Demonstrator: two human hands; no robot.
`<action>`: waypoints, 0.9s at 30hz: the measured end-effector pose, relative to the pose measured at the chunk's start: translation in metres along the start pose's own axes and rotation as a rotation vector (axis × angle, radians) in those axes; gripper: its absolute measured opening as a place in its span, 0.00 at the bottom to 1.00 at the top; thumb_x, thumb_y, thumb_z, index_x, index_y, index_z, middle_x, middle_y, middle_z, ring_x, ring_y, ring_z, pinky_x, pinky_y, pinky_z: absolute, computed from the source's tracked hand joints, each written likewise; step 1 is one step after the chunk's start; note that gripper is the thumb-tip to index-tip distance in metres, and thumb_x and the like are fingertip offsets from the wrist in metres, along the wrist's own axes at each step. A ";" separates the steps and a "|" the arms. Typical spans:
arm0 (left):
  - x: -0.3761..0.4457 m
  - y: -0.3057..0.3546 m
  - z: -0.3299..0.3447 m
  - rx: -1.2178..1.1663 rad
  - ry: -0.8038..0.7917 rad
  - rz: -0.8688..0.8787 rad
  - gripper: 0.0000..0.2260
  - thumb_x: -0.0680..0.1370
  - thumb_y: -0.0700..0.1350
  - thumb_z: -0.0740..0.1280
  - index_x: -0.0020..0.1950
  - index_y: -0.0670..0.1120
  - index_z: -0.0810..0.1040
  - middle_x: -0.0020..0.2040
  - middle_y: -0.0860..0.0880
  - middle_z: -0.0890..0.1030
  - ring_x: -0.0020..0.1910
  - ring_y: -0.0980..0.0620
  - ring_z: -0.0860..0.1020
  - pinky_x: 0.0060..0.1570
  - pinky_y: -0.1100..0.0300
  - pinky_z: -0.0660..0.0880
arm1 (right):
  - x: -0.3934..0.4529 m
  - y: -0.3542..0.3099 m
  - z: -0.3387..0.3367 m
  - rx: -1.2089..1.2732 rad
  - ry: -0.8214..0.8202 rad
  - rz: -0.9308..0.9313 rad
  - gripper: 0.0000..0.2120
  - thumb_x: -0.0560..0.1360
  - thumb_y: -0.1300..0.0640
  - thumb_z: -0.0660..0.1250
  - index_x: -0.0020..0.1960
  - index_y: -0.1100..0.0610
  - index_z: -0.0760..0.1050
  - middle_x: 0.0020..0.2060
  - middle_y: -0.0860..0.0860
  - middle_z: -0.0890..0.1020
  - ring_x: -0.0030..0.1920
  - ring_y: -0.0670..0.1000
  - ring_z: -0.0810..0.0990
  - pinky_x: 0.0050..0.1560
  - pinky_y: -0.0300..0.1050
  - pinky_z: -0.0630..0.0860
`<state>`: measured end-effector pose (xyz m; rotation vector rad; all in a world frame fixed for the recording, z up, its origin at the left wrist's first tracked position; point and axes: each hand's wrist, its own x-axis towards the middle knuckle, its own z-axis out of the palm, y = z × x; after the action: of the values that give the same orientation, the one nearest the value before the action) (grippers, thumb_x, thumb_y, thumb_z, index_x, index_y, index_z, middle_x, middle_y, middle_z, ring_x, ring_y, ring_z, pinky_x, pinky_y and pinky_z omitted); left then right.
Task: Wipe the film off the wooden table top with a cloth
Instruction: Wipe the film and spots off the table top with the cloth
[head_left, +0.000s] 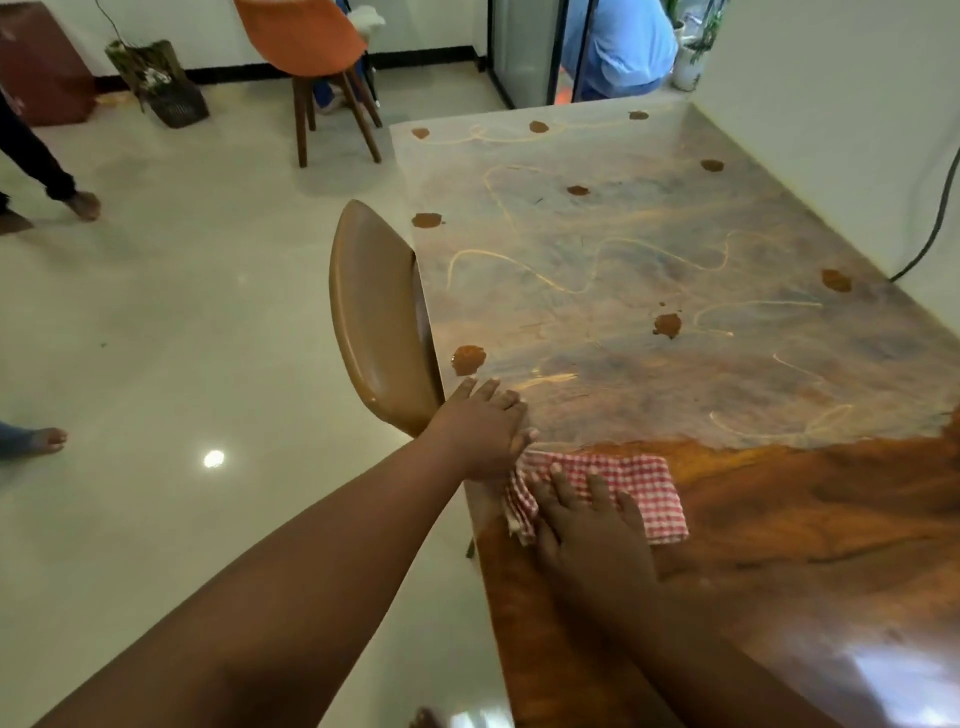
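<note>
A red-and-white checked cloth (631, 480) lies on the wooden table top (831, 545) near its left edge. My right hand (587, 525) presses flat on the cloth's near left part, fingers straight. My left hand (483, 431) sits at the table's left edge and holds the cloth's far left corner. A greyish film (649, 270) with yellow squiggles and several brown blobs (667, 325) covers the far part of the top. The near part, from the cloth's line back to me, shows bare glossy wood.
A brown chair (374, 317) is pushed against the table's left edge just beyond my left hand. An orange chair (306, 36) stands further back. A white wall with a black cable (935, 218) runs along the right. Other people's feet (83, 205) are at the far left on the glossy floor.
</note>
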<state>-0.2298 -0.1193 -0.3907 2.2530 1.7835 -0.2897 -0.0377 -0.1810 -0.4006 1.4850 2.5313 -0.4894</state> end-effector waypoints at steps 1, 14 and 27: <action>0.003 -0.003 -0.002 -0.003 0.000 0.017 0.27 0.82 0.58 0.43 0.76 0.46 0.61 0.77 0.47 0.60 0.77 0.45 0.51 0.74 0.44 0.43 | 0.008 -0.017 0.000 0.013 0.018 -0.002 0.26 0.79 0.40 0.43 0.76 0.41 0.48 0.77 0.45 0.50 0.76 0.58 0.46 0.71 0.63 0.42; 0.027 -0.020 -0.003 -0.020 0.152 0.142 0.25 0.82 0.58 0.47 0.57 0.47 0.81 0.58 0.46 0.78 0.67 0.46 0.68 0.71 0.44 0.51 | -0.007 -0.018 0.009 0.051 -0.035 0.030 0.28 0.76 0.36 0.40 0.76 0.38 0.45 0.76 0.42 0.49 0.76 0.56 0.45 0.71 0.61 0.40; 0.039 -0.021 -0.017 0.127 0.139 0.203 0.27 0.81 0.61 0.47 0.50 0.48 0.81 0.49 0.48 0.80 0.55 0.49 0.75 0.69 0.45 0.57 | -0.012 -0.015 0.008 0.031 -0.035 -0.154 0.28 0.76 0.37 0.38 0.75 0.38 0.48 0.76 0.43 0.53 0.76 0.57 0.46 0.68 0.59 0.33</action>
<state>-0.2409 -0.0732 -0.3879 2.5780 1.6227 -0.2173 -0.0446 -0.2006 -0.4016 1.2855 2.6341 -0.5738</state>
